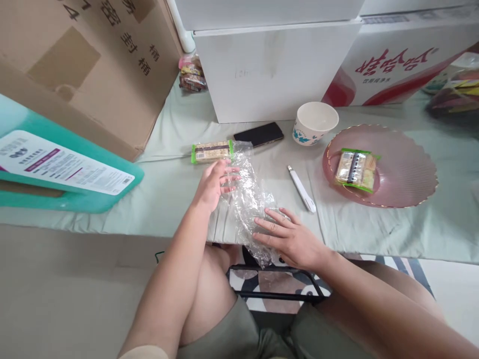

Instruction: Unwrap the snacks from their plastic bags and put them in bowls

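A crumpled clear plastic bag [245, 192] lies between my hands, its near end hanging over the table's front edge. My left hand [215, 185] is at the bag's left side, fingers apart and pointing right. Over the bag's lower right part, my right hand [290, 237] spreads its fingers, which touch or hover just above the plastic; I cannot tell which. Beyond my left hand sits a green-edged snack packet [211, 151], next to the bag's far end. A white utility knife [301, 189] lies to the right of the bag.
Behind the packet is a black phone [259, 134]. A paper cup [314, 123] stands near a pink scalloped plate [411, 174] holding another snack packet [357, 169]. White cartons [273, 75] line the back. At left are a cardboard box [112, 89] and a teal jug [93, 202].
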Demonstrator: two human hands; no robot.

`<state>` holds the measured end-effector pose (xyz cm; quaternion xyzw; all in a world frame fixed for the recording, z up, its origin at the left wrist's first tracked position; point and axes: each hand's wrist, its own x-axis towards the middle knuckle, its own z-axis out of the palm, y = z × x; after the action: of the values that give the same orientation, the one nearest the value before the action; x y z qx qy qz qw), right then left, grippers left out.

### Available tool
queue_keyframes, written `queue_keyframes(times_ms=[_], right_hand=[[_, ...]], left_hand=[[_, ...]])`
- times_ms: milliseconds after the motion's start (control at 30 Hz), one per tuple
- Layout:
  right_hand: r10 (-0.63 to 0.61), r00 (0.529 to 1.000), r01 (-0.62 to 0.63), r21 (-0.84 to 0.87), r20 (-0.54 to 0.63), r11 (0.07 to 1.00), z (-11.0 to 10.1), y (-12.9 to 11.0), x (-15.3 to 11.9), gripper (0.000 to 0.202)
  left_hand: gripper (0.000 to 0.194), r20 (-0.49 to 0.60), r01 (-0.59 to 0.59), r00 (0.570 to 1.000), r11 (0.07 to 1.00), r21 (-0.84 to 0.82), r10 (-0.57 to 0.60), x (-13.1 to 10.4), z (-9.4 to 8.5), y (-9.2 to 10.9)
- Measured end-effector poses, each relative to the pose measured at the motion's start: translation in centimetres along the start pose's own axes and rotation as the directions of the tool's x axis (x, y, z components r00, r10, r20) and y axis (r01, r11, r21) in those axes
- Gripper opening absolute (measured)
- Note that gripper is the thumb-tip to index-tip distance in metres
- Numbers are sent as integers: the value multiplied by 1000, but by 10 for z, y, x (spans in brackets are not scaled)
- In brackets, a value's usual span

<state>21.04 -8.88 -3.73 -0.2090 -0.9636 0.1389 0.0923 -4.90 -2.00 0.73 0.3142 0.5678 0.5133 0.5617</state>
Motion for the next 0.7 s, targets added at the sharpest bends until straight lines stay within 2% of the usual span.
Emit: queue_keyframes(times_ms=[67, 133, 233, 333, 400, 467, 500, 533, 600, 633, 700], right_hand=[[0, 999, 0, 9, 35, 1000, 2, -3, 2, 58], [4, 998, -5, 9, 66, 1000, 2, -5, 3, 58], [0, 995, -1, 9, 102, 1000, 0, -5, 3, 59], [-3, 992, 3, 1, 123, 1000, 1, -5, 2, 63], [4, 992, -4, 2, 129, 1000, 2, -4, 1, 66], [8, 992, -10, 14, 128, 1000, 4, -4, 1, 68], [10, 992, -12, 20, 125, 1000, 4, -4, 2, 69], [13, 992, -16, 24, 122, 1000, 4, -5, 2, 70], [37, 992, -39, 15, 125, 999, 2, -9, 2, 68], [65, 990, -66, 1, 127, 998, 1, -14, 2, 66], [147, 980, -143, -36, 133, 989, -4, -27, 2, 62]], left_hand=[[41, -65, -87, 994, 992, 96, 93, 1, 4, 0], [23, -163, -148, 970, 971, 186, 179, 3, -1, 0], [10, -258, -83, 948, 931, 357, 184, 9, -24, -2], [8, -317, 65, 932, 783, 618, 173, 11, -50, -4], [15, -338, 70, 887, 634, 770, 314, 6, -52, -2], [20, -247, -55, 813, 492, 869, 528, -6, -38, 1], [21, -143, -173, 773, 421, 890, 619, -13, -26, 1], [20, 1, -310, 759, 360, 880, 651, -19, -12, 0], [22, 317, -530, 763, 266, 805, 563, -29, 14, -7], [25, 400, -560, 775, 237, 794, 489, -31, 24, -13], [39, 424, -518, 831, 223, 826, 359, -28, 34, -27]])
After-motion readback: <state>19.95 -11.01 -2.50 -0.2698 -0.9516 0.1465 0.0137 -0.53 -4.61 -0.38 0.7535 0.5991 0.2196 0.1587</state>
